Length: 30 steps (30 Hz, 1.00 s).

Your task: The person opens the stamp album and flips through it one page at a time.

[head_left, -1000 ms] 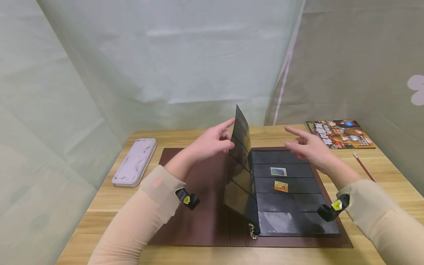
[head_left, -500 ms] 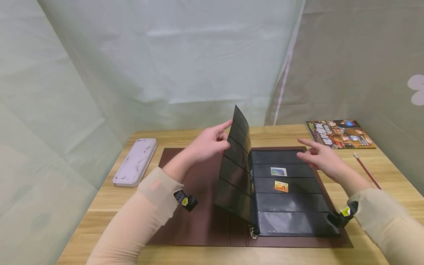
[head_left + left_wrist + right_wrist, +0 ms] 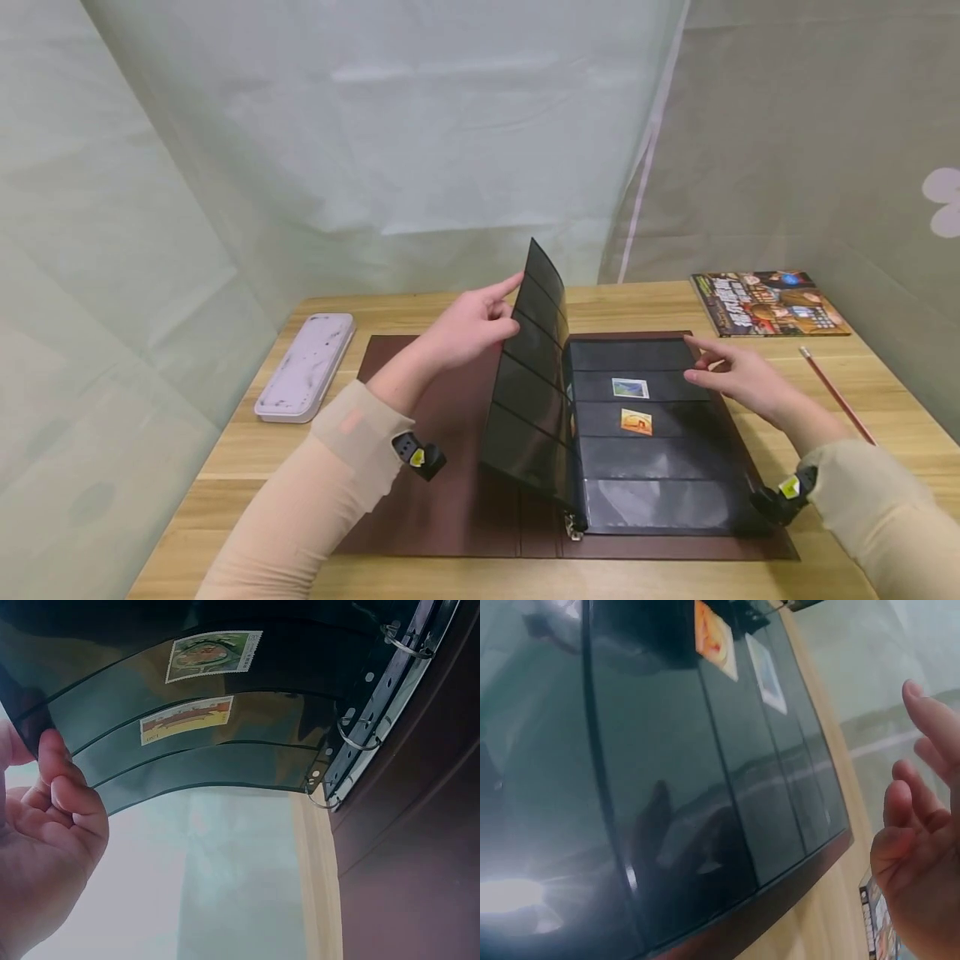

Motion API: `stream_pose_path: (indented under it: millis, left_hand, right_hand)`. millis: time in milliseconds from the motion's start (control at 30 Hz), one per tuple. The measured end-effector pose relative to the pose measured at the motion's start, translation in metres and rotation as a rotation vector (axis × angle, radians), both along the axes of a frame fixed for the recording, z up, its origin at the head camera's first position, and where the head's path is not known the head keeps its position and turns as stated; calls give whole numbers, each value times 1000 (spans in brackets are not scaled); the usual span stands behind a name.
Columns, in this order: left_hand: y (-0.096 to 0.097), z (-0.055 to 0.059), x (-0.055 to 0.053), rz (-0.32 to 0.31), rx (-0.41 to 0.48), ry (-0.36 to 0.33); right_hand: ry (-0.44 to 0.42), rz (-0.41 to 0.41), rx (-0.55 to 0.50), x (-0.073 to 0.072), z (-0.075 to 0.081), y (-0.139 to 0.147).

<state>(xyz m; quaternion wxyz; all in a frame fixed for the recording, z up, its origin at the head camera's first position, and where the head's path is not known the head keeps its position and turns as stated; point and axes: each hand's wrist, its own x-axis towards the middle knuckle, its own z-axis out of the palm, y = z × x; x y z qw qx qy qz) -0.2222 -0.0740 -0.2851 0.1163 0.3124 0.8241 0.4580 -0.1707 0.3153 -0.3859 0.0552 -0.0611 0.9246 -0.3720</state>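
A stamp album with a dark brown cover [image 3: 442,508] lies spread on the table. My left hand [image 3: 467,329] pinches the outer edge of a black pocket page [image 3: 528,387], which stands steeply raised and bends. In the left wrist view two stamps show on that page, a green one [image 3: 214,657] and a yellow-brown one [image 3: 187,720], beside metal rings [image 3: 356,735]. The flat right page [image 3: 660,458] carries a blue-green stamp [image 3: 630,388] and an orange stamp [image 3: 637,422]. My right hand [image 3: 738,379] hovers at this page's upper right edge, index finger extended, holding nothing.
At the left stands a white, scuffed pencil case [image 3: 306,367]. A colourful magazine [image 3: 771,304] lies at the back right, with a red pencil [image 3: 836,392] nearer me. Pale cloth [image 3: 465,150] hangs behind the wooden table [image 3: 225,492].
The raised page has tipped a little further left with my left hand. My right hand has moved right and down, from over the page to its right edge.
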Motion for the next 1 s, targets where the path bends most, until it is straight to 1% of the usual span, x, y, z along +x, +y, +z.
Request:
stream_pose_path:
  millis: [200,433,567,667,800,867,933,1000]
  left_hand:
    - [0,-1,1,8,2,-8]
    - [1,-5,0,22,11,-1]
    - [3,-8,0,39,16,-26]
    - [5,-9,1,64,28,-49]
    - [7,-12,1,115,36,-31]
    - [8,-14,2,138,30,-6]
    - [8,-16,2,149,28,12]
    - [8,-17,2,145,28,21]
  right_hand:
    - [-13,23,49,3,-11,7]
    - [8,89,132,6,-28,14]
    - [-27,86,160,9,-37,15]
    - [-41,79,176,10,-40,16]
    - [-39,74,182,10,-41,16]
    - [-37,71,179,10,-42,16]
    - [-33,67,179,11,-42,16]
    - [-31,63,179,12,-43,16]
